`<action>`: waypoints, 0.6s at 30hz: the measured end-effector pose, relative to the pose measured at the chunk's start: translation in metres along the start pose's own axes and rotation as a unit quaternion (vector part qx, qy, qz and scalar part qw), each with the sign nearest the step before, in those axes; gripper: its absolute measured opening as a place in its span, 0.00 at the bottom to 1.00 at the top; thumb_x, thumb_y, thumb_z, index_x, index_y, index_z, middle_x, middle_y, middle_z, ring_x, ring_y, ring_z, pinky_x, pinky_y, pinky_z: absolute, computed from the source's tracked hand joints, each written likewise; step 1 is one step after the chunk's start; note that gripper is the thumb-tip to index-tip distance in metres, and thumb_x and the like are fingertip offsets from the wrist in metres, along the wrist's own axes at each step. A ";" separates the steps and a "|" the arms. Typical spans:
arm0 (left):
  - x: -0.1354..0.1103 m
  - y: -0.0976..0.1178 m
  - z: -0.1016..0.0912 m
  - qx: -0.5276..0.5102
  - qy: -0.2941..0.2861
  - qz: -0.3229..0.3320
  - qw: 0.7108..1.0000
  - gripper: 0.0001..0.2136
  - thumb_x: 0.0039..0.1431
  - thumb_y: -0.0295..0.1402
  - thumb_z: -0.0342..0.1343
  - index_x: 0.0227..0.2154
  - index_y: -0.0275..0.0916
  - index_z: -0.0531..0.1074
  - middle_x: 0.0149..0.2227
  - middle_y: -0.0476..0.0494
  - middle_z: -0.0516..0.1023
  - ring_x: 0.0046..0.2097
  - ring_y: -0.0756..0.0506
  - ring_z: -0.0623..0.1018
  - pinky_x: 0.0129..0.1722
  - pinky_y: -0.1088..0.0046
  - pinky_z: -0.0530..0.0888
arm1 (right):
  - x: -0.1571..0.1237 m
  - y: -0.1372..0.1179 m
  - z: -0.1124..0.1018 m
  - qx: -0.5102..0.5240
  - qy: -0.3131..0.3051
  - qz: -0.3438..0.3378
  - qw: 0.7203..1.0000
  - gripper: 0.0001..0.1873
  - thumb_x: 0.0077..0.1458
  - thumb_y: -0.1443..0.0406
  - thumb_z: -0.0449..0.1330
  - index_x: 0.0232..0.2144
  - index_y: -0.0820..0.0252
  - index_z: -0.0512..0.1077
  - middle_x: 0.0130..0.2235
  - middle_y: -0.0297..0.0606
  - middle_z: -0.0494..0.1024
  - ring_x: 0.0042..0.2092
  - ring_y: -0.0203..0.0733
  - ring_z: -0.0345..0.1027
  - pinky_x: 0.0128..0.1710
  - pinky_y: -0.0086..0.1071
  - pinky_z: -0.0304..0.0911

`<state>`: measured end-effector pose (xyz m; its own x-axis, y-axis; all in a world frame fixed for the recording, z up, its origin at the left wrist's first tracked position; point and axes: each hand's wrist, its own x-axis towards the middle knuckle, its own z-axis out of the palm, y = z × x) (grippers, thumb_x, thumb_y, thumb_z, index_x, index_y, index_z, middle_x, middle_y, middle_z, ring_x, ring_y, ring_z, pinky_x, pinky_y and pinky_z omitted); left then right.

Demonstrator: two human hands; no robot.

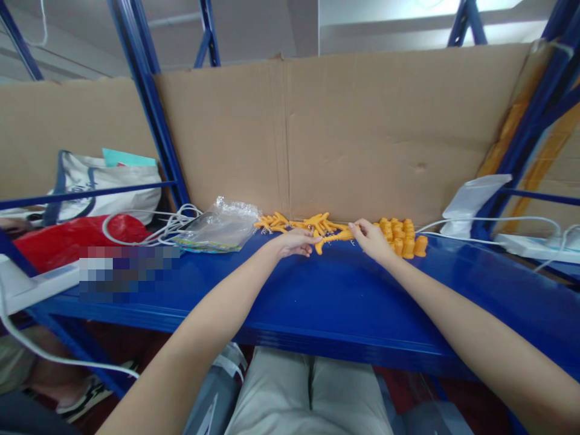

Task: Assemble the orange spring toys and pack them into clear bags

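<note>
Pale trousers [308, 393] at bottom centre; up mid-frame on the blue shelf [317, 302], left hand [296, 241] and right hand [371, 238] each pinch one end of an orange claw piece [333, 237], likely steadying it.

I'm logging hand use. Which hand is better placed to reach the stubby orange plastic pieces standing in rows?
Right hand: it lies beside the stubby orange plastic pieces; the left hand is farther off.
</note>
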<state>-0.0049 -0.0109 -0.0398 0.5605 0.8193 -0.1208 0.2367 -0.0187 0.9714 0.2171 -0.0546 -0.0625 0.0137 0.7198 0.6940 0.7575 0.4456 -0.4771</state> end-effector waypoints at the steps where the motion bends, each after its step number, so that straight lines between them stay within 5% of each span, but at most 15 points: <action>1: 0.000 0.000 -0.001 -0.008 -0.006 -0.001 1.000 0.11 0.50 0.31 0.65 0.26 0.34 0.68 0.20 0.54 0.71 0.19 0.58 0.68 0.24 0.80 0.68 | 0.000 0.000 -0.001 -0.014 -0.002 -0.005 1.000 0.21 0.58 0.48 0.45 0.25 0.55 0.62 0.22 0.33 0.66 0.26 0.38 0.61 0.27 0.30 0.55; 8: -0.001 0.000 0.002 -0.022 -0.046 0.002 0.999 0.10 0.50 0.31 0.66 0.26 0.31 0.71 0.22 0.48 0.75 0.20 0.56 0.70 0.26 0.78 0.69 | -0.001 0.000 -0.009 -0.136 -0.043 -0.056 0.988 0.17 0.62 0.58 0.41 0.24 0.55 0.59 0.22 0.37 0.69 0.27 0.42 0.65 0.30 0.31 0.54; 18: -0.003 -0.003 0.007 0.026 -0.029 0.040 0.998 0.12 0.52 0.36 0.64 0.26 0.32 0.69 0.22 0.47 0.76 0.20 0.55 0.72 0.23 0.79 0.69 | -0.001 -0.002 -0.006 -0.194 -0.042 -0.027 0.980 0.20 0.63 0.61 0.39 0.27 0.57 0.66 0.29 0.46 0.77 0.32 0.46 0.71 0.33 0.34 0.58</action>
<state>-0.0019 -0.0176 -0.0432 0.6237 0.7796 -0.0564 0.2291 -0.1133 0.9668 0.2192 -0.0594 -0.0588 -0.0743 0.7496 0.6578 0.9469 0.2600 -0.1894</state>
